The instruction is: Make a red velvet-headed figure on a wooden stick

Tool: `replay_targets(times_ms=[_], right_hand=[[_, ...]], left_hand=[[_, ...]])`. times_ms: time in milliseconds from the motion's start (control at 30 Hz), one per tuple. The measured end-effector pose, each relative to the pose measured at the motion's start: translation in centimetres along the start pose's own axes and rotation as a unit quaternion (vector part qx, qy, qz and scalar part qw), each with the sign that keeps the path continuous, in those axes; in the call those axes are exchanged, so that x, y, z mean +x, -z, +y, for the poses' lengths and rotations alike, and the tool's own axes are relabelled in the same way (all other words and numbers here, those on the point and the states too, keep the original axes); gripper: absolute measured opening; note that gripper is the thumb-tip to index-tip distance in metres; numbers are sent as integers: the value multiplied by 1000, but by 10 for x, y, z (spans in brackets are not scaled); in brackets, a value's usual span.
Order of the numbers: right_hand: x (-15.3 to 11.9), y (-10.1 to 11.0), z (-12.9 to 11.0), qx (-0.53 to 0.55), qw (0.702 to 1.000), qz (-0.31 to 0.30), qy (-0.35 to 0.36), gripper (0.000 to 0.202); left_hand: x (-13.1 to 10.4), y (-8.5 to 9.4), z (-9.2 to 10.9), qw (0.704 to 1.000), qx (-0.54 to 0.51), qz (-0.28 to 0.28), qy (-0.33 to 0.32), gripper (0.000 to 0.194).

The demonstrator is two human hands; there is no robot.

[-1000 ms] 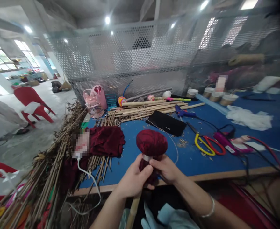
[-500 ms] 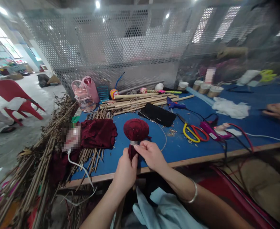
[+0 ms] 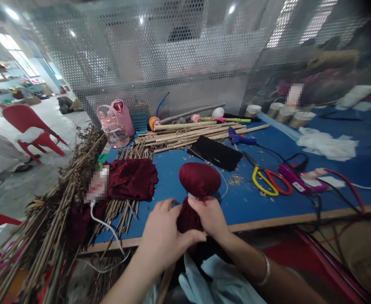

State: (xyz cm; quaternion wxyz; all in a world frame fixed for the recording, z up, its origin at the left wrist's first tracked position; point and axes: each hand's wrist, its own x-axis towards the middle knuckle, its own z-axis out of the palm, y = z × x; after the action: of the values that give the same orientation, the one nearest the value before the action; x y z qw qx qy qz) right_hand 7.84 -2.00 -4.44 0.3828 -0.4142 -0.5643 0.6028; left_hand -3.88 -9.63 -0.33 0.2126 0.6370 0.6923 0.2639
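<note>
A round, padded bundle of dark red cloth [image 3: 199,179] stands over the front of the blue table, with a narrow pale band around its neck. Below the band, the loose cloth tail [image 3: 188,216] flares out. My right hand [image 3: 213,215] is closed around the neck, its thumb just under the ball. To the left of the tail is my left hand [image 3: 164,230], open, its thumb stretched out beneath the cloth and its fingers partly blurred; whether it touches the tail I cannot tell.
Folded dark red cloth [image 3: 133,179] lies left, on dry stalks [image 3: 52,211]. Behind are wooden sticks [image 3: 191,134], a black sheet [image 3: 215,153] and a blue glue gun [image 3: 240,137]. Scissors [image 3: 270,181] and a purple power strip [image 3: 294,179] lie right. A perforated metal screen [image 3: 160,55] stands behind.
My left hand has let go of the cloth tail and spread its thumb. My right hand has gone from pinching at the band to gripping the neck. The ball has tilted and the tail has spread.
</note>
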Motion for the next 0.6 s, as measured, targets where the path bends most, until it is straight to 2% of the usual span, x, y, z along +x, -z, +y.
replay_targets(times_ms=[67,133,200,267,400,500,600], right_hand=[[0,-3,1,24,1000,-7,17,23],[1,-7,2,44,998,-20,38,24],[2,-10,4,62,996,-33,51,26],[5,-11,5,71,996,-41,43,26],[7,-2,2,67,997,-45,13,24],[8,7,-4,48,996,-75,14,22],[12,16,-5,27,991,-132,15,27]], left_hand=[[11,8,-7,994,-62,87,3,50],[22,6,-8,978,-170,123,4,49],[30,-2,-6,958,-271,90,0,50],[31,-10,-3,941,-336,27,5,48],[25,-14,-4,917,-387,-97,9,42],[23,-11,-8,920,-374,-114,-1,39],[25,-13,-12,939,-338,-62,28,32]])
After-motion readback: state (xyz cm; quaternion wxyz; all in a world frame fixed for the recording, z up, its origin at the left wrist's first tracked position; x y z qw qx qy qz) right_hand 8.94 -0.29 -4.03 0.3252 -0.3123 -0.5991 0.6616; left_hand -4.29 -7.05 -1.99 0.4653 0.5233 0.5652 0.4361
